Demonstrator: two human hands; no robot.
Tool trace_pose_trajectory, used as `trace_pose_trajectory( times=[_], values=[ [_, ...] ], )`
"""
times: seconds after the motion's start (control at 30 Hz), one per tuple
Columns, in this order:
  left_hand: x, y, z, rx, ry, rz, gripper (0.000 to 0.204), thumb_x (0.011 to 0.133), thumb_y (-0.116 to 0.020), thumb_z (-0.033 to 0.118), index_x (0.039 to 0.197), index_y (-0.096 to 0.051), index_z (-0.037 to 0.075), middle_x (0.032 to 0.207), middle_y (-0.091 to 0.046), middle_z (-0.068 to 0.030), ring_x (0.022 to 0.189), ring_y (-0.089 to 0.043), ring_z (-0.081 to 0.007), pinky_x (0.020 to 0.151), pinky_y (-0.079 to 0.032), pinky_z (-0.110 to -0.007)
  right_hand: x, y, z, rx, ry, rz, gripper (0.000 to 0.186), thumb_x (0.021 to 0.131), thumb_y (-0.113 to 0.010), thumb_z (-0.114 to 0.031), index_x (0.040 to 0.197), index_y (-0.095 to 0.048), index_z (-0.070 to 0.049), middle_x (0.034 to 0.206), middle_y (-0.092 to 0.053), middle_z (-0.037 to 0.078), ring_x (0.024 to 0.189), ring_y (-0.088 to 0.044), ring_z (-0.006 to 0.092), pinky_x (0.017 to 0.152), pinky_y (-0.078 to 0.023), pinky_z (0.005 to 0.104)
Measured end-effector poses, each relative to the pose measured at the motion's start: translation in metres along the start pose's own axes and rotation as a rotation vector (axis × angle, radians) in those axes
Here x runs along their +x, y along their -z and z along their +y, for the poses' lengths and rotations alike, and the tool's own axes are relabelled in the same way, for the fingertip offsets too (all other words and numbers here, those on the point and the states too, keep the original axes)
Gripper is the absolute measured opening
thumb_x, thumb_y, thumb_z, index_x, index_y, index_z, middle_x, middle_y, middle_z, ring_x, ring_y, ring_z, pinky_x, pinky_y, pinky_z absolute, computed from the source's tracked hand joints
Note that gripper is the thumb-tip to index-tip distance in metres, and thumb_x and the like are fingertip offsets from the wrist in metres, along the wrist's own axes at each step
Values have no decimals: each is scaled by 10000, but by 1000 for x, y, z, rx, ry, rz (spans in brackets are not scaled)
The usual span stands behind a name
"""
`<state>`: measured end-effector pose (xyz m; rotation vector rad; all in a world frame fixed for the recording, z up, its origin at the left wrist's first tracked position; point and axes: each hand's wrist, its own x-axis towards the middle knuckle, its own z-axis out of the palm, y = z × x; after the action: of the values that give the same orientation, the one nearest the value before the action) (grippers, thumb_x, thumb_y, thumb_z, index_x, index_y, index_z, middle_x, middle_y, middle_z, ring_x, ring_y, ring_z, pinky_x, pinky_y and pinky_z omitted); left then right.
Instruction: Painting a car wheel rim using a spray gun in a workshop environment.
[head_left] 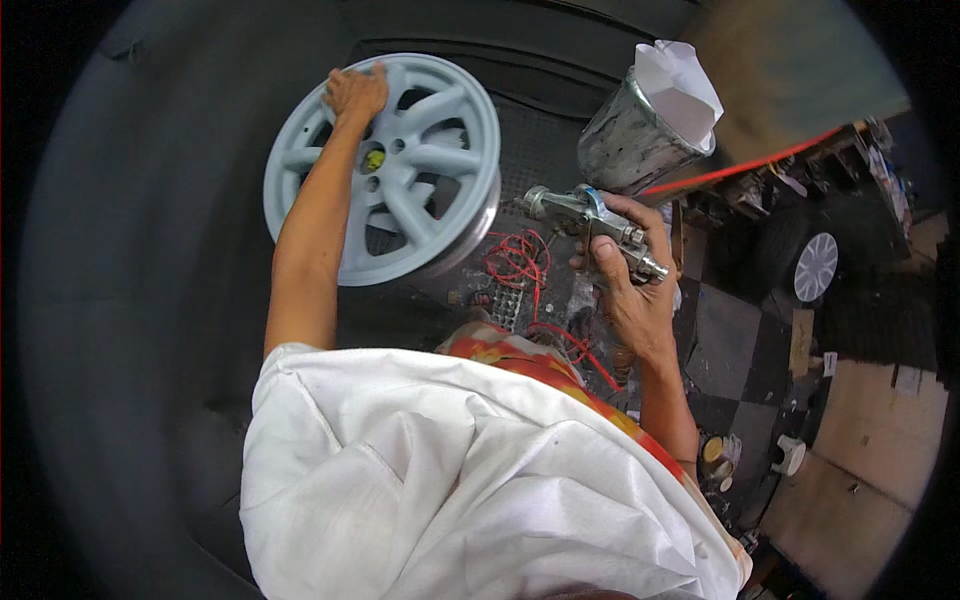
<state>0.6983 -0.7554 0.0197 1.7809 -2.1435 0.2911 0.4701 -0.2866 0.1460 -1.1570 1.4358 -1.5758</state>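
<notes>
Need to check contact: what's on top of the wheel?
The left hand rests on the upper part of the pale wheel; a yellow-green patch shows at its centre. The surface beneath hand and forearm is hidden.

Premises: workshop. Evidence: spray gun (606,222) at centre, wheel rim (402,172) upper left, smeared bucket (628,140) upper right.

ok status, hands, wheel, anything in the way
Left hand on pale wheel, upper part. Right hand gripping metal spray gun, nozzle toward wheel. Red cord tangled nearby, clear of both hands.
</notes>
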Motion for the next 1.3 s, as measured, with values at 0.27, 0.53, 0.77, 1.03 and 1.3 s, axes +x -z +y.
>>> trace_pose_trajectory(
  times=[0.27,0.53,0.77,1.03,1.3],
  values=[
    [-197,82,103,-653,-676,-113,546,1095,-507,387,1297,-598,-112,1344,-574,-282,1271,-557,-429,1142,-419,-505,-41,39,22,-40,-65,-4,406,1048,-696,-218,1389,-578,-31,1095,-679,65,933,-662,114,818,-564,279],
    [-345,189,0,-469,-438,-156,235,966,-649,65,1179,-632,-33,1161,-582,-184,1100,-587,-388,978,-489,-473,-40,16,35,61,-104,-234,355,1048,-687,-144,1372,-597,-34,1123,-689,51,922,-655,94,803,-553,274],
    [-335,206,-35,-366,-297,-198,135,935,-620,95,997,-557,-6,1019,-539,-193,986,-555,-402,884,-459,-508,-32,-14,43,-5,-23,-372,374,1018,-719,-137,1364,-612,-40,1110,-719,96,919,-669,129,829,-543,310],
    [-215,128,68,-779,-285,-495,270,1025,-525,178,1071,-672,-44,995,-685,-198,928,-681,-321,837,-538,-448,-27,-3,41,8,17,-143,396,1027,-721,-184,1367,-594,-24,1142,-707,118,948,-688,153,862,-551,308],
    [-48,55,129,-920,152,-470,359,901,-552,222,968,-747,-72,1014,-740,-289,967,-727,-408,891,-559,-506,-53,13,42,-10,28,90,430,1039,-719,-235,1380,-581,-12,1110,-694,99,911,-687,126,835,-561,284]
  ],
)
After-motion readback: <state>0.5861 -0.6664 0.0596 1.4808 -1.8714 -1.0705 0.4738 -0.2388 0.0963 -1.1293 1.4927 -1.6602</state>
